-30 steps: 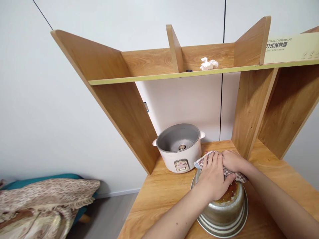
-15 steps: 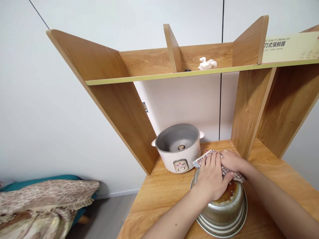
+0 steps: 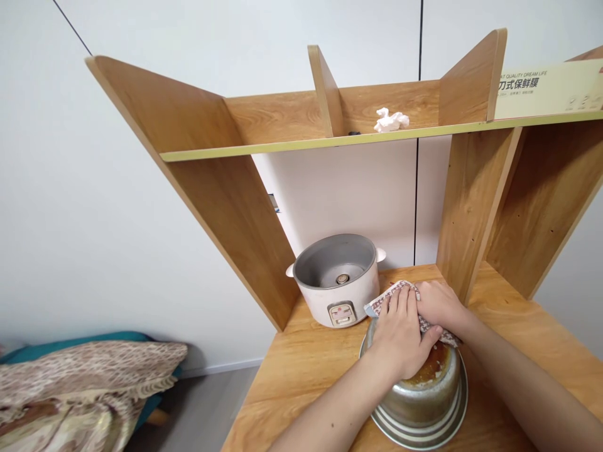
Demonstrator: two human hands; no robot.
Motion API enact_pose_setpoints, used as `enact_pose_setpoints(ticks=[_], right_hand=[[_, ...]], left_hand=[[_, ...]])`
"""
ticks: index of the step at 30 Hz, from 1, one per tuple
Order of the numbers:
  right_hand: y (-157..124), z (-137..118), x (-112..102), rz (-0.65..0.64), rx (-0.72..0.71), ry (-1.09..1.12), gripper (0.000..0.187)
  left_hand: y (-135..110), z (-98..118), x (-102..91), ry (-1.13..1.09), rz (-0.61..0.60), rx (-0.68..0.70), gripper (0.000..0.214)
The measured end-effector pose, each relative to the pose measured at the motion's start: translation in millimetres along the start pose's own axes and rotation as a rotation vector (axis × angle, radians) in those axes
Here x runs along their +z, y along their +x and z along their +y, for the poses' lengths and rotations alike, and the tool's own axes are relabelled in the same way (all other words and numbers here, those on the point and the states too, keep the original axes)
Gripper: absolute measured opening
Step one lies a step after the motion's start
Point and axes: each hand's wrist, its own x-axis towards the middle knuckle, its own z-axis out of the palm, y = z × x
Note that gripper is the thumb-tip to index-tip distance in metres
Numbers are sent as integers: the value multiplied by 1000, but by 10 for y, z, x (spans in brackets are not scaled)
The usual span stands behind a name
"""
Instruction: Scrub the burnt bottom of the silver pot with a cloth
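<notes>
An upside-down metal pot (image 3: 419, 405), its base stained brown, rests on the wooden tabletop. My left hand (image 3: 400, 336) lies flat across that base with its fingers stretched out, the tips on a patterned cloth (image 3: 389, 298). Beyond it, my right hand (image 3: 438, 304) is closed on the cloth and presses it against the far side of the base. Part of the cloth is hidden under both hands. Just behind and to the left of the pot stands a white rice cooker body (image 3: 339, 301), lidless, with its heating plate visible inside.
Over the tabletop (image 3: 277, 376) runs a wooden shelf (image 3: 282, 119) with upright panels. Crumpled white tissue (image 3: 391, 120) and a cling film box (image 3: 549, 91) sit on it. At lower left a patterned blanket (image 3: 89, 370) covers teal furniture.
My right hand has shifted very slightly, curling more, and the cloth's right end has drawn in a little. My left hand, the pot and the rice cooker body stay put.
</notes>
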Motion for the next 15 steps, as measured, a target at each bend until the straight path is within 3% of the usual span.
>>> enact_pose_setpoints(ticks=[5,15], right_hand=[[33,50,0,-60,-103,57,32],[-30,-40,-11,15,85,-44,34]], left_hand=[[-3,11,-20,3,-6,0,91],[10,-11,27,30,2,-4,90]])
